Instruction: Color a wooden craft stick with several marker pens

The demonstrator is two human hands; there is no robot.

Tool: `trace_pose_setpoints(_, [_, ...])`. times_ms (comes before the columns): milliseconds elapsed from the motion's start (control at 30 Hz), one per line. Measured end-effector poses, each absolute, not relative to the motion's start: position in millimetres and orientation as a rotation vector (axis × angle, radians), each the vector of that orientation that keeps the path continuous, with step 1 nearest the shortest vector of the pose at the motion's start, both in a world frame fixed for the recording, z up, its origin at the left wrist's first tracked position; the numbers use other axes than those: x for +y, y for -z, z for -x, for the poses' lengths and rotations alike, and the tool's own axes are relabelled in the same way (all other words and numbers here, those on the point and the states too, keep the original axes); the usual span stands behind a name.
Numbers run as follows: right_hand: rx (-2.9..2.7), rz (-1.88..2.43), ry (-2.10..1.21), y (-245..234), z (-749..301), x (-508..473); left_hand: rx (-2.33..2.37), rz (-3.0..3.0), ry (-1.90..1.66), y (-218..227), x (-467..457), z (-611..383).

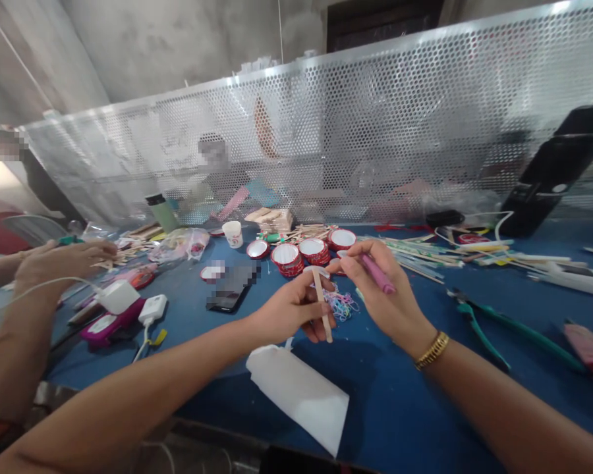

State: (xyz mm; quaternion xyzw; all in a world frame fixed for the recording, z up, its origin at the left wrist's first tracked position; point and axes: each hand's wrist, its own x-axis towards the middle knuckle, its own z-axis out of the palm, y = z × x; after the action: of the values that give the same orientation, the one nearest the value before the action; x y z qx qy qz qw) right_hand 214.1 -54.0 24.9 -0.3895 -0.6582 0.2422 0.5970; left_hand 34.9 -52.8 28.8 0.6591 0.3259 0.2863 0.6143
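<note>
Two hands over the blue bench point(400, 408), each pinching a stick.
The left hand point(286, 311) has its grip closed on a wooden stick point(322, 299). The right hand point(393, 299) pinches a pink stick point(378, 275), whose upper end is hidden in the fingers. Coloured rubber bands point(343, 305) lie just beneath. Behind them, red-rimmed tubs point(286, 255) show white insides — contents unclear.

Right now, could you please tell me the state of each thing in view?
left hand, shut on wooden stick, held roughly upright
right hand, shut on pink pen
phone, lying flat
paper cup, upright
red lids, stacked, white insides up
pliers, lying flat, handles spread
</note>
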Motion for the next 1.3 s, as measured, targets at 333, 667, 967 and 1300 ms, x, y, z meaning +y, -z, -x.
trace_pose_setpoints(333, [-1.791,0.926,-0.625,-21.6,-212.3,-58.0,0.765,-1.286,-1.128,-18.8,-44.3,-28.4])
trace_pose_setpoints(667, [-1.601,1.000,-0.842,-21.8,-210.6,-51.0,0.881,-1.135,-1.270,-22.0,-47.3,-18.9])
trace_pose_setpoints(967, [-1.455,1.011,-0.999,-28.7,-208.0,-52.4,0.898,-1.318,-1.337,-18.8,-46.8,-15.5])
trace_pose_setpoints(1300, [-1.385,0.955,-1.041,-21.6,-209.9,-47.0,0.782,-1.372,-1.284,-17.0,-46.0,-14.2])
